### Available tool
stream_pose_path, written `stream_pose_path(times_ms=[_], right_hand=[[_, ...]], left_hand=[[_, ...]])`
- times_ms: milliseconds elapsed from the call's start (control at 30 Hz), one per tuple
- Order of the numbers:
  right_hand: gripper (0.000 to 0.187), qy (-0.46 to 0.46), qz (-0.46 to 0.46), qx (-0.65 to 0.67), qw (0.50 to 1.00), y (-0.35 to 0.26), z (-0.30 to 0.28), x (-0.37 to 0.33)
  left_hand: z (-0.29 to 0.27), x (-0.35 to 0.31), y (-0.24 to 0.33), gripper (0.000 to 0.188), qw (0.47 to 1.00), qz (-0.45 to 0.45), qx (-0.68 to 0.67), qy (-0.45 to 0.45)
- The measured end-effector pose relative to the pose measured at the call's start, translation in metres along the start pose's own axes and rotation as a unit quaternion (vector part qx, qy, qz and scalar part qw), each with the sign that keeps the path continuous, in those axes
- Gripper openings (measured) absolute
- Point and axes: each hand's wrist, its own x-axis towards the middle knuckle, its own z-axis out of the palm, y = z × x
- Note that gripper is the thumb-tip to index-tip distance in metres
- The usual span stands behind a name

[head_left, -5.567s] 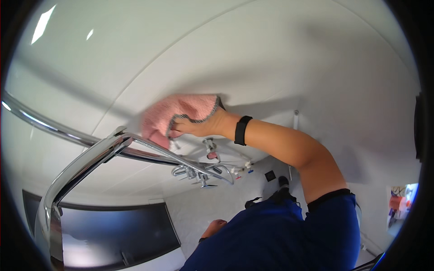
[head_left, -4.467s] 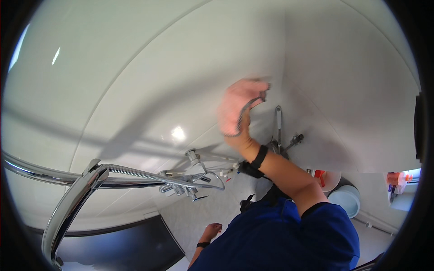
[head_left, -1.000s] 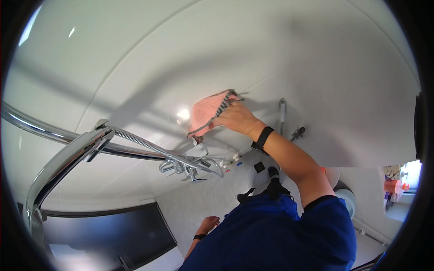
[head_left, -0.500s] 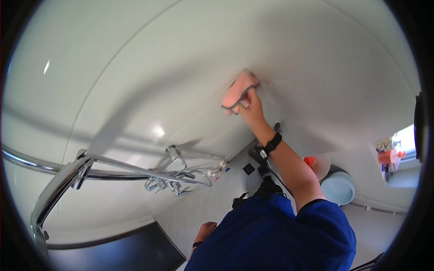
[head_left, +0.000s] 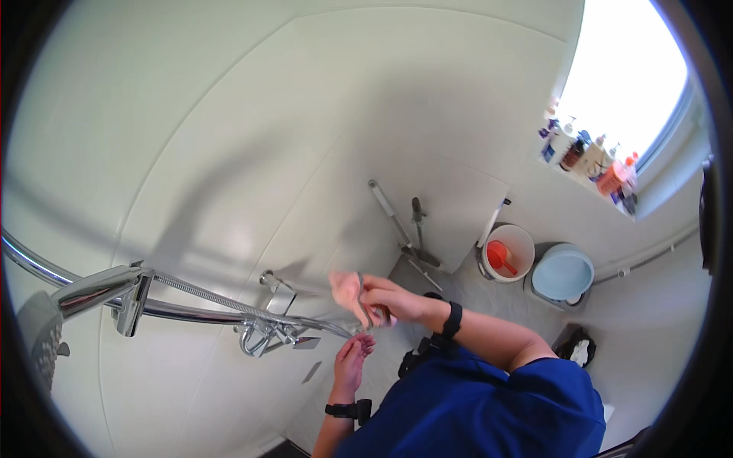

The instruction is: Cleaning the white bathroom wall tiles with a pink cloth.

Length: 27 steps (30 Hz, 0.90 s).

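The pink cloth (head_left: 347, 287) is off the wall panels (head_left: 229, 114), bunched in mid-air in front of the person's body and to the right of the mixer tap (head_left: 263, 334) as I look down. The right hand (head_left: 393, 300) has it: thumb and fingers are pinched together on its dark-edged border, while the rest of the cloth juts out past them, slightly blurred. The left hand (head_left: 352, 362) is raised just below, its fingers loosely bent and near one another, closed on nothing I can make out. Whether its fingertips touch the cloth's lower edge, I cannot tell.

Progress: in my judgement the work is under way and not finished, since the cloth is gripped and not put down. The panels carry broad soft shadows but no mark by which I could measure what is done or what is left.

Further out, a chrome rail (head_left: 183, 311) and its hose (head_left: 206, 288) lead left to the shower head (head_left: 50, 343). Long-handled tools (head_left: 389, 210) lean in the corner. Beyond them stand a white bucket (head_left: 527, 253) with a red scoop (head_left: 498, 256) inside and a pale-blue basin (head_left: 563, 275). Bottles (head_left: 592, 162) line the sill beneath the bright window (head_left: 626, 69).
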Motion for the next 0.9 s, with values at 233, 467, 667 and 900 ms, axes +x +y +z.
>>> stream_pose_path(times_ms=[233, 467, 667, 900], right_hand=[[0.041, 0.032, 0.059, 0.015, 0.998, 0.002, 0.049, -0.062], [0.043, 0.197, -0.058, -0.320, 0.925, 0.017, -0.018, -0.103], [0.037, 0.199, 0.076, -0.298, 0.930, -0.052, -0.057, -0.156], [0.024, 0.321, -0.080, -0.294, 0.897, -0.071, -0.151, -0.214]], left_hand=[[0.067, 0.007, 0.022, 0.049, 0.993, -0.059, 0.012, -0.098], [0.173, 0.023, 0.083, 0.026, 0.928, -0.210, -0.086, -0.297], [0.241, 0.025, 0.113, 0.017, 0.925, 0.044, 0.260, -0.275], [0.328, 0.082, 0.152, 0.022, 0.829, 0.323, 0.432, -0.151]])
